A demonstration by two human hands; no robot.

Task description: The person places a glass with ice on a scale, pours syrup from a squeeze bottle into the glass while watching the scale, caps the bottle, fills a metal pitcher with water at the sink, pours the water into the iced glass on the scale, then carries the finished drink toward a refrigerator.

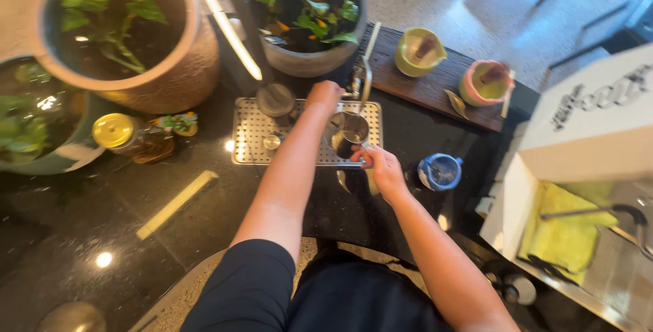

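Right hand [382, 169] was gripping the steel jug [348, 133] by its handle over the drain tray [252, 128], left hand [325, 94] closed on the tap [357, 81] just past it. I figured too much flow could splash the counter [81, 223].

A small polished steel pitcher [348, 133] stands upright and open-mouthed on the perforated metal drain tray [253, 131] set into the black counter, its handle turned toward the right hand [381, 169] that grips it, while the left hand [324, 94] rests on the tap just behind it.
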